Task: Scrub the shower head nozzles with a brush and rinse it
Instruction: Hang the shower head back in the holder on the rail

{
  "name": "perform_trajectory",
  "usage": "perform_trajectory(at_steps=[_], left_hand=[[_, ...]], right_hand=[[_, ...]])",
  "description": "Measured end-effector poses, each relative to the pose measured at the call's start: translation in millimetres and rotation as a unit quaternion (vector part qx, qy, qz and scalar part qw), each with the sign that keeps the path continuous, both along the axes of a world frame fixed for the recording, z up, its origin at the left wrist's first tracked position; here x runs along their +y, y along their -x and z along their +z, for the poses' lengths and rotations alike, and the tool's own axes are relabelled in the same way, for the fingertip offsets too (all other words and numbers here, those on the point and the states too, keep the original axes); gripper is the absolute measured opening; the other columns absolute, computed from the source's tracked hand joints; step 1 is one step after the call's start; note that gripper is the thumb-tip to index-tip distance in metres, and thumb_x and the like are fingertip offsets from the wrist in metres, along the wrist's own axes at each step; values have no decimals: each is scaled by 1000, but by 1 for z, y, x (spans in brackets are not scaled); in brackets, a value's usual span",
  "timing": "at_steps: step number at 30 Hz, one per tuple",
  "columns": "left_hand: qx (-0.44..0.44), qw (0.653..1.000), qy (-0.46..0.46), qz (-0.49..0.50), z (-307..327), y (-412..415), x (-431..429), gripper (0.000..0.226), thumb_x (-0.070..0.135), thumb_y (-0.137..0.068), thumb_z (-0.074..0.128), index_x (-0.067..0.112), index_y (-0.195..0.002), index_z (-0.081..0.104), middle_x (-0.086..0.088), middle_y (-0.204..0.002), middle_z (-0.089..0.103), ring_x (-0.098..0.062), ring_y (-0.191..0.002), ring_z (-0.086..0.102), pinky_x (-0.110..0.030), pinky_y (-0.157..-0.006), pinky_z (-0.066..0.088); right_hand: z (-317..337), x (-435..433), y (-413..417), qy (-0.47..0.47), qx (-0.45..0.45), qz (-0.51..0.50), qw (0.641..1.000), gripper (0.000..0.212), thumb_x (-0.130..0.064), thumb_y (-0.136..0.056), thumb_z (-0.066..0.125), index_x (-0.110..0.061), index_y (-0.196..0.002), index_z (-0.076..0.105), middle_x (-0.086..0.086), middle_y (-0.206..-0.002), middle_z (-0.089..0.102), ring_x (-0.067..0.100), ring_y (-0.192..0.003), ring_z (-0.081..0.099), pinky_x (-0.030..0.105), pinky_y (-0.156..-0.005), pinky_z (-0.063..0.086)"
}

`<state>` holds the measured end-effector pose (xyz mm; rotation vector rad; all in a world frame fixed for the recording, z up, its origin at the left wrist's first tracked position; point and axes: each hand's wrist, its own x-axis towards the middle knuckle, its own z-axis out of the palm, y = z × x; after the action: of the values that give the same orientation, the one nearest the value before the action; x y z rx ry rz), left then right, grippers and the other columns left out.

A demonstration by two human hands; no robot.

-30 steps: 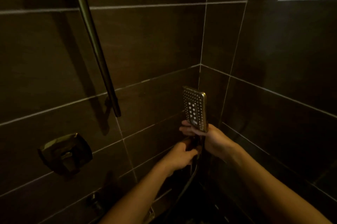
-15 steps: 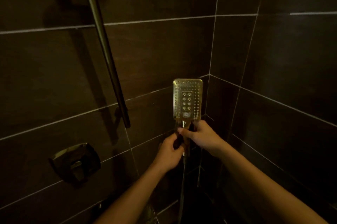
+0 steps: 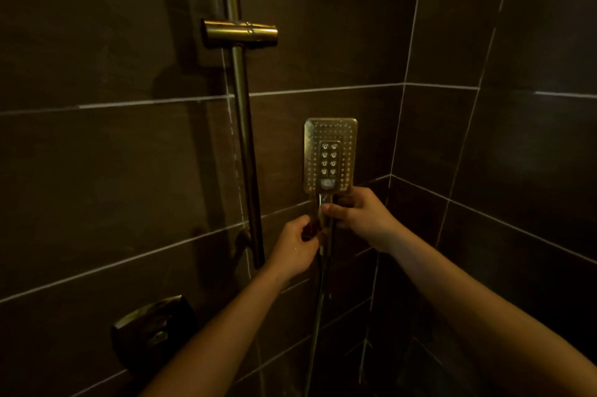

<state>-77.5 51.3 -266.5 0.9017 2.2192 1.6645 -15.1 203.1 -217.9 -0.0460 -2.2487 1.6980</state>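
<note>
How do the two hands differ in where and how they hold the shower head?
The right hand grips the handle just under the shower head; the left hand sits lower, near where the hose begins. The right wraps from the right side, the left from the left. Both are closed on the handle.

The right hand (image 3: 361, 218) grips the handle just below the upright shower head (image 3: 330, 155), nozzles facing the camera. The left hand (image 3: 295, 249) closes on the handle lower down, where the hose (image 3: 318, 316) hangs. The slide rail (image 3: 244, 144) stands to the left on the dark tiled wall (image 3: 113, 170).
</note>
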Motion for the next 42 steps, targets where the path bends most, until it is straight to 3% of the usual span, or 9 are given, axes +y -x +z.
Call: perform_trajectory(at_steps=[5, 9, 15, 19, 23, 28, 32, 36, 42], left_hand=[[87, 994, 66, 13, 48, 21, -9, 18, 19, -95, 65, 21, -113, 64, 4, -90, 66, -5, -69, 62, -11, -48, 45], [237, 958, 152, 53, 103, 34, -26, 40, 30, -93, 67, 28, -132, 57, 2, -120, 65, -10, -100, 66, -24, -77, 57], [526, 812, 193, 162, 199, 36, -46, 49, 32, -95, 60, 19, -142, 52, -3, -148, 49, -22, -140, 42, -42, -111, 43], [524, 751, 305, 262, 250, 45, -52, 76, 38, -93, 60, 27, -158, 22, -5, -168, 6, -30, -155, 3, -53, -122, 24], [513, 687, 404, 318, 264, 47, -44, 86, 39, -93, 59, 30, -159, 5, -4, -169, -10, -35, -155, -2, -60, -122, 11], [486, 696, 416, 326, 255, 51, -36, 101, 30, -89, 66, 28, -159, -6, -2, -168, -16, -41, -153, -13, -55, -124, 6], [476, 707, 417, 317, 260, 50, -35, 101, 28, -89, 66, 28, -159, -6, 0, -169, -14, -41, -152, -14, -54, -125, 6], [460, 717, 421, 311, 264, 48, -33, 99, 28, -88, 67, 28, -159, -2, 2, -169, -12, -41, -153, -14, -55, -125, 9], [457, 724, 419, 304, 264, 49, -32, 100, 30, -86, 68, 30, -159, -1, 3, -169, -11, -40, -152, -15, -56, -125, 7]], right_hand=[[43, 2, 22, -23, 27, -42, 998, 17, -6, -95, 66, -6, -112, 68, 14, -110, 73, 23, -98, 74, 39, -83, 62], [93, 14, 34, -33, 53, -64, 996, 18, -6, -94, 66, -10, -112, 70, 9, -111, 75, 23, -102, 73, 41, -85, 60], [187, 32, 55, -56, 108, -69, 990, 14, -3, -95, 66, -8, -107, 70, 7, -105, 74, 26, -103, 71, 47, -89, 58], [243, 42, 73, -48, 127, -38, 990, 15, 2, -96, 62, -6, -108, 66, 4, -97, 69, 18, -90, 69, 29, -66, 60], [284, 48, 96, -53, 140, -3, 989, 16, -1, -94, 65, -12, -105, 66, 2, -100, 71, 17, -95, 71, 27, -63, 59], [324, 40, 113, -52, 181, 40, 981, 15, -1, -93, 67, -15, -94, 66, 0, -92, 70, 13, -81, 71, 21, -51, 57], [346, 28, 124, -40, 218, 89, 971, 15, -3, -92, 68, -17, -95, 66, 0, -93, 70, 15, -84, 71, 37, -75, 62], [355, 10, 128, -39, 240, 115, 963, 13, -4, -94, 67, -16, -93, 65, -1, -88, 69, 12, -79, 70, 31, -65, 58], [355, -4, 131, -48, 235, 150, 959, 13, -3, -95, 65, -15, -99, 65, 2, -96, 68, 20, -98, 68, 42, -86, 59]])
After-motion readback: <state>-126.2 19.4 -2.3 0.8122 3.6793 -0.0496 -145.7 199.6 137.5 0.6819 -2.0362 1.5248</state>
